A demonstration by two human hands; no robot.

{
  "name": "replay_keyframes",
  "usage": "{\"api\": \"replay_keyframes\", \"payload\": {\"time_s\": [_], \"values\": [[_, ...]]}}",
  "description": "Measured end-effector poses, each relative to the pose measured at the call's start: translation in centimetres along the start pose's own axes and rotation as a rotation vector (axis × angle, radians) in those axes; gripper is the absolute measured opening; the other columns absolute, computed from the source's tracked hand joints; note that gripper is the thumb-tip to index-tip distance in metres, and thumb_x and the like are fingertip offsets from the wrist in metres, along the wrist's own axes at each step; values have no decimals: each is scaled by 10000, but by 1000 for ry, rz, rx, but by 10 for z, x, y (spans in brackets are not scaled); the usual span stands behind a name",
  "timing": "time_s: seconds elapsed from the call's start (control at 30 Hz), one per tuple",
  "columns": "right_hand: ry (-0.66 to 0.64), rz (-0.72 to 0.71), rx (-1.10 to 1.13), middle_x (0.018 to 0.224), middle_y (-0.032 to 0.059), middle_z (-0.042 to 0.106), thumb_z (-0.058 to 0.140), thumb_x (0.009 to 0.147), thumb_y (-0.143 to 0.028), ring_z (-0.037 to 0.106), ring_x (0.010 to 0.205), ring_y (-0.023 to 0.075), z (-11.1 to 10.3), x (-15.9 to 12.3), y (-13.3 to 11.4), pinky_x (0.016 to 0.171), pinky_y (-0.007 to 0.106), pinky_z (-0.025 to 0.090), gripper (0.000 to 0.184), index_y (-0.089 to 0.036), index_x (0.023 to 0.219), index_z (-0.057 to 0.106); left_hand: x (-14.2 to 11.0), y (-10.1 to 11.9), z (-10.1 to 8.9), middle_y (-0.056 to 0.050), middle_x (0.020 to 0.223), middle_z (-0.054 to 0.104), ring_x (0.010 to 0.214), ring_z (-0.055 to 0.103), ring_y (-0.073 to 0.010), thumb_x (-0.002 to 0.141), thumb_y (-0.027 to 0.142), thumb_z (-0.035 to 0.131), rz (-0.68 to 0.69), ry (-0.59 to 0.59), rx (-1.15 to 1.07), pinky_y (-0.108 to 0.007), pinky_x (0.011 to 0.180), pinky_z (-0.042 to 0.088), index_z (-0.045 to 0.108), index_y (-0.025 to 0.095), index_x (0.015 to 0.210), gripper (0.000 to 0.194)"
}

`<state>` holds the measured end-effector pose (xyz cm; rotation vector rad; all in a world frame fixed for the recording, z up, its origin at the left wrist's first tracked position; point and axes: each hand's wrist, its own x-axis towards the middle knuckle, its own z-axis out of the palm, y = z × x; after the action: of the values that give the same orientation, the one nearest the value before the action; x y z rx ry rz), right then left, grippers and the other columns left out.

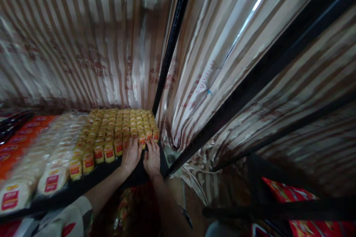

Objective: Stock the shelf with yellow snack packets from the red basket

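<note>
Rows of small yellow wrapped packets (109, 152) with red-and-orange labels stand packed together on a dark shelf (97, 172). My left hand (131, 154) reaches the front row near its right end, palm down, with its fingers against the packets. Close beside it, my right hand (152, 156) has its fingertips on the same row. Between the two hands a single yellow packet (142, 142) is flanked by fingers and thumbs from both sides. Its lower part is partly hidden by them, and the dim light blurs the exact finger contact.
Left of the yellow packets stand rows of larger, pale round packages (52, 180) in clear wrap, then orange packaging (20, 139). A black upright post (171, 48) and a slanting black bar (236, 92) frame the corner. Striped sheeting (91, 40) hangs behind. Red packets (292, 190) lie lower right.
</note>
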<state>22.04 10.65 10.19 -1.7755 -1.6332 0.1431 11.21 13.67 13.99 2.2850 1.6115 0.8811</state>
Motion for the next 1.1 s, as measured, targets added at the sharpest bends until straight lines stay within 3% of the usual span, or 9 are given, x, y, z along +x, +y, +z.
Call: {"api": "replay_keyframes", "payload": {"time_s": [0.17, 0.37, 0.67, 1.1], "values": [[10, -1, 15, 1366, 48, 445, 407, 690, -6, 336, 1258, 206, 0, 1, 2, 1042, 407, 324, 618, -223, 1259, 510, -24, 3, 12, -126, 1157, 527, 876, 624, -175, 884, 176, 333, 48, -150, 115, -275, 714, 521, 492, 145, 1184, 342], [-11, -8, -5, 1352, 36, 480, 408, 703, -4, 348, 1250, 217, 1, 3, 2, 1022, 410, 337, 625, -232, 1278, 497, -28, 0, 23, -136, 1198, 508, 948, 607, -180, 879, 156, 328, -5, -153, 127, -280, 753, 525, 421, 148, 1297, 428], [9, -12, 0, 1357, 30, 476, 384, 785, -31, 351, 1252, 202, 2, 3, 2, 1012, 407, 344, 566, -267, 1287, 497, -30, -1, 28, -131, 1174, 526, 1081, 537, -201, 839, 101, 364, 40, -107, 140, -308, 866, 483, 403, 148, 1317, 481], [76, -65, 91, 1325, 94, 488, 311, 767, -25, 351, 1254, 171, 6, 4, 12, 1042, 391, 323, 578, -148, 1313, 455, -30, 0, 21, -141, 1245, 492, 1159, 495, -221, 820, 111, 379, 78, -170, 48, -343, 943, 452, 475, 145, 1244, 437]]}}
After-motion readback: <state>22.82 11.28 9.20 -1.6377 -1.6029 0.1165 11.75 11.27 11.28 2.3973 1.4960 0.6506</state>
